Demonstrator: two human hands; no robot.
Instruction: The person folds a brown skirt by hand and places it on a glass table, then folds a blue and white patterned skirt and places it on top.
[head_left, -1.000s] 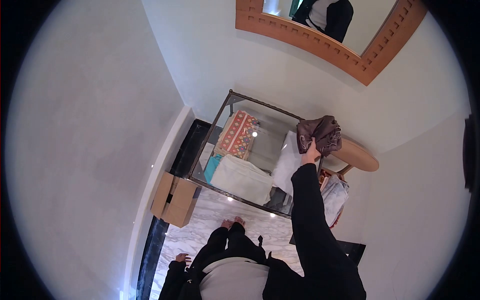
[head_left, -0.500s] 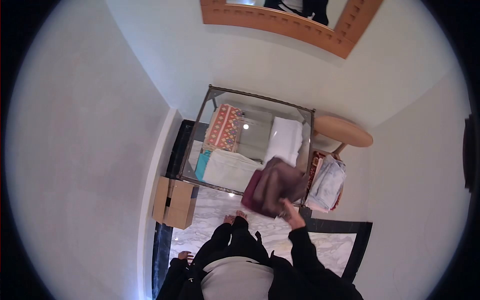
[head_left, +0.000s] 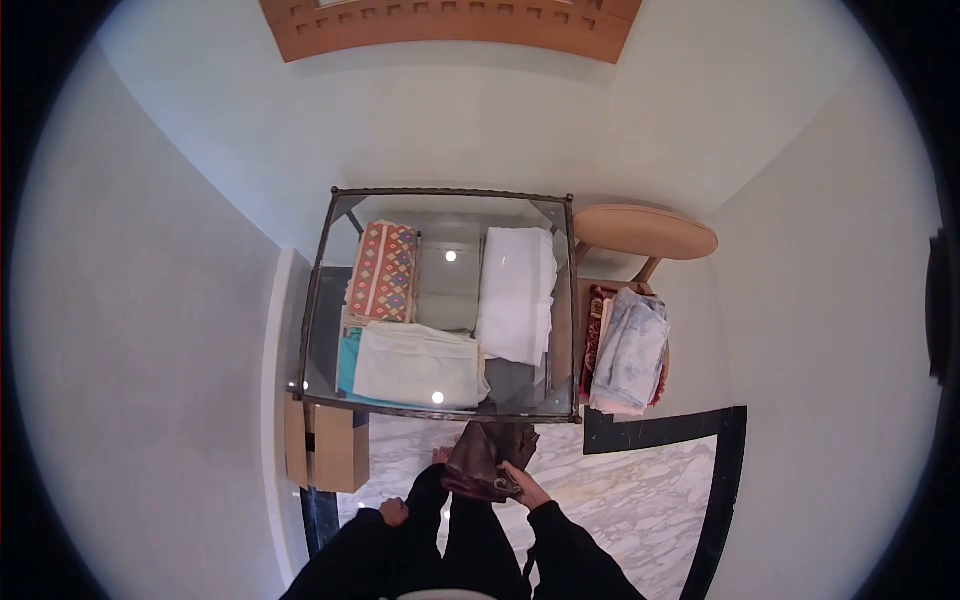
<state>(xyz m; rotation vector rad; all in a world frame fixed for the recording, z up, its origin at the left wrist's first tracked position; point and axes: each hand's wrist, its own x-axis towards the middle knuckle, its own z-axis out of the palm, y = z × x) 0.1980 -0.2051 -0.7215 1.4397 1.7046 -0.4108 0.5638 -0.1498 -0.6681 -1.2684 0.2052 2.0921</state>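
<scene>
My right hand (head_left: pixel 523 486) grips a folded dark brown and maroon cloth (head_left: pixel 486 458) by its right side. The cloth is in front of my legs, just short of the near edge of a glass-topped table (head_left: pixel 440 411). Nothing is in my left hand (head_left: pixel 395 512), which hangs low by my left thigh with its fingers loosely bent. On the table, a folded cream cloth (head_left: pixel 415 364) partly covers a turquoise cloth (head_left: pixel 348 368). Behind them are a patterned orange cloth (head_left: pixel 384 272) on the left and a folded white cloth (head_left: pixel 517 295) on the right.
Right of the table is a chair with a tan backrest (head_left: pixel 645 232). A pale grey-blue cloth (head_left: pixel 632 350) lies on a red patterned one on its seat. A cardboard box (head_left: pixel 340 448) stands at the left wall. A wood-framed mirror (head_left: pixel 450 28) hangs above.
My right hand has brought the brown cloth from over the table's front right corner back toward my body. My left hand has risen slightly. The view has shifted and straightened.
</scene>
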